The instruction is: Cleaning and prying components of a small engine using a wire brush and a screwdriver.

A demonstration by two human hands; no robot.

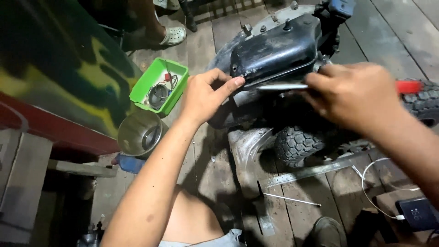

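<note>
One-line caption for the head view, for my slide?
Left hand steadies a black engine cover while right hand works a screwdriver along its edge.

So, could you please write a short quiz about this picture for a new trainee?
1. True or false: the right hand holds a tool with a red handle, and its metal shaft lies along the lower edge of the black cover.
2. What does the left hand touch? A) the green tray B) the black cover C) the metal cup
3. Which container lies nearer to the left hand: the green tray or the metal cup?

Key: 1 true; 2 B; 3 the green tray.
</note>
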